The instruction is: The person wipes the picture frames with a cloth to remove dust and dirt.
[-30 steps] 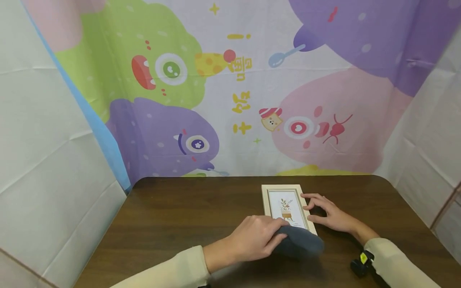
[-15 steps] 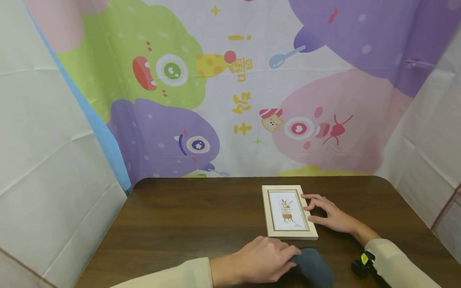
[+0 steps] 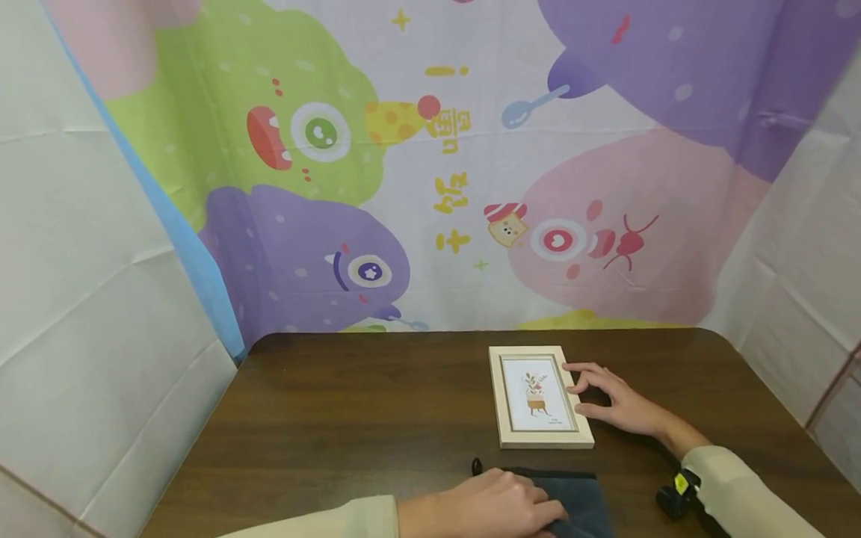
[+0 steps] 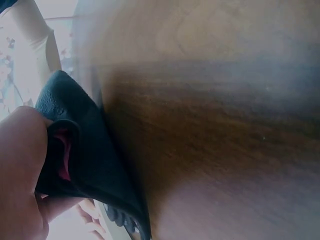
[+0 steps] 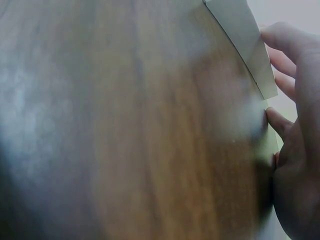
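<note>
A picture frame [image 3: 538, 396] with a pale wooden border lies flat on the table, its print showing a plant in a pot. My right hand [image 3: 619, 400] rests beside it, thumb and fingertips touching its right edge with the fingers bent. Nearer to me, my left hand [image 3: 494, 501] holds a dark grey-blue cloth [image 3: 584, 499] with black edging. A small black loop [image 3: 477, 466] sticks out at the cloth's left corner. In the left wrist view the cloth [image 4: 92, 150] is gathered in my fingers, and a pink inner side shows in its fold.
The dark brown wooden table [image 3: 350, 403] has rounded back corners. Behind it hangs a curtain [image 3: 464, 284] printed with cartoon monsters. White sheets [image 3: 101, 299] stand along both sides. A black wrist camera [image 3: 676, 493] sits at my right cuff.
My left hand has drawn the cloth off the lower part of the frame toward me, uncovering the whole frame. The cloth now lies low over the near table. The right hand has stayed put.
</note>
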A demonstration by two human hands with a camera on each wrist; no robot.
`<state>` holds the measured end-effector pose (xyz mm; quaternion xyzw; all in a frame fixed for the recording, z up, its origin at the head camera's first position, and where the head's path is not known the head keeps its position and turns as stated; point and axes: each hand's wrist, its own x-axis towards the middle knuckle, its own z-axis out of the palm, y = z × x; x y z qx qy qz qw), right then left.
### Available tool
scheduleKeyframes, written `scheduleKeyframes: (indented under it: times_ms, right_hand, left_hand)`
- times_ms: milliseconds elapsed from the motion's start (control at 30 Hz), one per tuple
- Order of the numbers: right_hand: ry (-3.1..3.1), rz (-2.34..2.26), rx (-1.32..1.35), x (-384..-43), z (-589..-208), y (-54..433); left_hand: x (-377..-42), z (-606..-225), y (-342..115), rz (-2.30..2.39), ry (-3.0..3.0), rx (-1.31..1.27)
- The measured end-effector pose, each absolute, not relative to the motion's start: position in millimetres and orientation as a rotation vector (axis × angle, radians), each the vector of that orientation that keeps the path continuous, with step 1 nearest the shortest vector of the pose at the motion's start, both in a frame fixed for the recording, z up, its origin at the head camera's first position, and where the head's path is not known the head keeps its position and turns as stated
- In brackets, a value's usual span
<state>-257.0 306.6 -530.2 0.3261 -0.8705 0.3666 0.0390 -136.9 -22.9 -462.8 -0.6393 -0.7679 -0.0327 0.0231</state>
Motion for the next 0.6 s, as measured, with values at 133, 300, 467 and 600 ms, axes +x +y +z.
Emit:
scheduleKeyframes:
  times_ms: [133, 300, 467, 600]
  right_hand:
    - [-2.674, 1.134, 0.997, -256.6, -530.1, 306.8]
    - [-2.672, 1.180, 1.002, -257.1, -529.2, 307.3]
    - [-2.654, 1.171, 1.013, -258.2, -528.6, 307.9]
    - [-2.676, 1.146, 0.992, -256.9, -528.3, 306.3]
  left_hand:
    - [-135.3, -464.5, -21.5, 0.054, -2.340, -1.968]
    - [-134.2, -468.1, -18.1, 0.154, -2.323, -1.967]
    - [-135.8, -468.5, -14.1, 0.139, -2.385, -1.920]
    - [-137.3, -469.5, -13.3, 0.117, -2.402, -1.921]
